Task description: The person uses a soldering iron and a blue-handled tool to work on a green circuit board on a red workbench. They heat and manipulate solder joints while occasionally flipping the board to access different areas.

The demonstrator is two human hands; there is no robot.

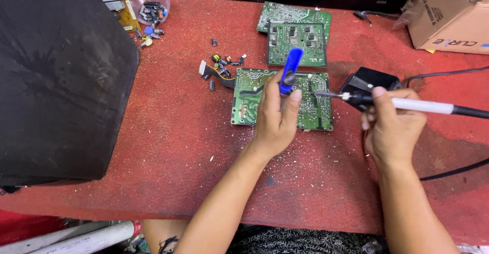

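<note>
Two hands, two tools, three boards

The left hand [275, 116] grips a blue pump [290, 71] upright over the nearest circuit board [249, 101]. The right hand [392, 124] clasps a soldering iron [407, 103], tip on that board. Two more boards [298, 43] lie beyond on the red tabletop [168, 132].

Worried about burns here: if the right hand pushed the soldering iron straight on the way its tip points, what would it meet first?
The right hand aims the soldering iron leftward, so it would probably meet the left hand holding the blue tool over the green circuit board; depth is unclear.
</note>
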